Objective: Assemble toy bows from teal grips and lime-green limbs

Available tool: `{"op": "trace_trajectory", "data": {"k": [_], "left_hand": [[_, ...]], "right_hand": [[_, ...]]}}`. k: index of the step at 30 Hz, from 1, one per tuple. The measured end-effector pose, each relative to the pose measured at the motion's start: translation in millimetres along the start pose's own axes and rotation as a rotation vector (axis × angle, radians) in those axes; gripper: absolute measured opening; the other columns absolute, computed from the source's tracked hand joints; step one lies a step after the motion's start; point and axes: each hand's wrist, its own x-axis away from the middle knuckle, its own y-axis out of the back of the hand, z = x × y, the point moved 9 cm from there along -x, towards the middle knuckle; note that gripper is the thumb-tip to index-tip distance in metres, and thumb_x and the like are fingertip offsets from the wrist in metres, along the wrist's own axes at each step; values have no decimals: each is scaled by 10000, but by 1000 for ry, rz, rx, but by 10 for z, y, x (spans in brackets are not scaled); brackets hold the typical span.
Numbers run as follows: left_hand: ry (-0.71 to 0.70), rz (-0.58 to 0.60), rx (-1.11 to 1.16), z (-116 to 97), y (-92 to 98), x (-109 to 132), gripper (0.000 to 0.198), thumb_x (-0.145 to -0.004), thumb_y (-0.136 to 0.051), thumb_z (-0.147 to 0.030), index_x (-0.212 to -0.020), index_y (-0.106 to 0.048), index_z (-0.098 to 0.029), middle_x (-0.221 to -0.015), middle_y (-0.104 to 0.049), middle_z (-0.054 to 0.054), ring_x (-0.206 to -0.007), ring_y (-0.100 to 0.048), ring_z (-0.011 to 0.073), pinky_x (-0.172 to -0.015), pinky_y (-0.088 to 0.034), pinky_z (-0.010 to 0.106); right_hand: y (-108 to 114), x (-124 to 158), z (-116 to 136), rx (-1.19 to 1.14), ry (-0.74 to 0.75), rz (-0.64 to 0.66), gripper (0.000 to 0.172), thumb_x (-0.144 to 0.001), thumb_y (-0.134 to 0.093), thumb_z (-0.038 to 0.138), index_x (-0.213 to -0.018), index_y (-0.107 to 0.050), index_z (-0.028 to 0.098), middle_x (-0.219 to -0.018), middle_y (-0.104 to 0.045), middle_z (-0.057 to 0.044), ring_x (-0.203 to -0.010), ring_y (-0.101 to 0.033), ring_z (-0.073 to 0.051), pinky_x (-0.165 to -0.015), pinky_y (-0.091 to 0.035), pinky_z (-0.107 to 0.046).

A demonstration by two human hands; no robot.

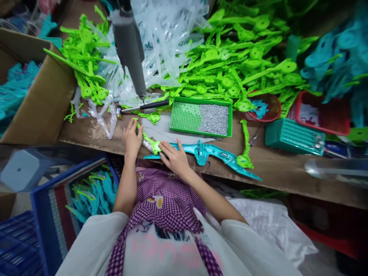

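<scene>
On the bench edge lies a teal bow-shaped plastic piece [218, 152], with a lime-green plastic part [149, 142] and a clear piece over its left end. My left hand [133, 140] is closed around the upper end of the green part, fingertips bent over it. My right hand [176, 158] lies over the green part's round end and the teal piece, fingers stretched out and thumb apart. Another lime-green part [245, 147] rests across the teal piece's right end. A hanging electric screwdriver [130, 53] points down above a hammer [143, 107], just beyond my hands.
A green tray [172, 115] holds small metal pieces. Behind it are heaps of lime-green parts [218, 69] and clear parts [161, 42]. Red baskets [299, 103] and a teal basket [293, 136] stand right. A cardboard box [46, 96] and blue crate [43, 226] are left.
</scene>
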Motion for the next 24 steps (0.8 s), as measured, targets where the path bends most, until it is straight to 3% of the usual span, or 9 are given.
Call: {"op": "trace_trajectory", "data": {"k": [7,13,17,20,24], "left_hand": [[-63,-11,-71,-45,50,31,397,-938,-477,-336,-1290,-608,-208,-1440,-529,131,-1329,-485,287,-1164,-197,545],[-42,3,156,237,83,-301,338,-904,-524,-340,-1130,-680,-143,-1181,-675,137,-1125,-612,238,-1027,-429,366],[57,136,189,435,-17,-636,360,-760,-700,-296,-1085,-689,-141,-1105,-678,123,-1039,-620,248,-986,-449,346],[140,265,339,502,-133,-748,303,-682,-751,-269,-955,-704,-145,-970,-701,86,-902,-638,228,-887,-490,326],[129,257,256,462,-108,-746,209,-677,-741,-246,-856,-673,-160,-939,-677,81,-944,-628,251,-924,-483,362]], "right_hand": [[-48,8,28,43,44,-20,371,-976,-445,253,-1291,-624,174,-1345,-618,-97,-1224,-618,-210,-1191,-330,-490],[-71,16,7,45,76,-24,398,-966,-444,230,-1328,-597,166,-1346,-618,-109,-1241,-605,-205,-1168,-381,-457],[-103,31,-19,31,60,-8,424,-959,-439,219,-1361,-571,184,-1363,-606,-106,-1262,-590,-206,-1188,-354,-464],[-112,31,-8,34,54,-1,425,-956,-438,218,-1357,-576,187,-1367,-603,-103,-1264,-587,-207,-1191,-352,-462],[-97,34,14,50,58,-25,407,-954,-445,221,-1327,-601,173,-1359,-609,-103,-1256,-594,-211,-1182,-364,-463]]}}
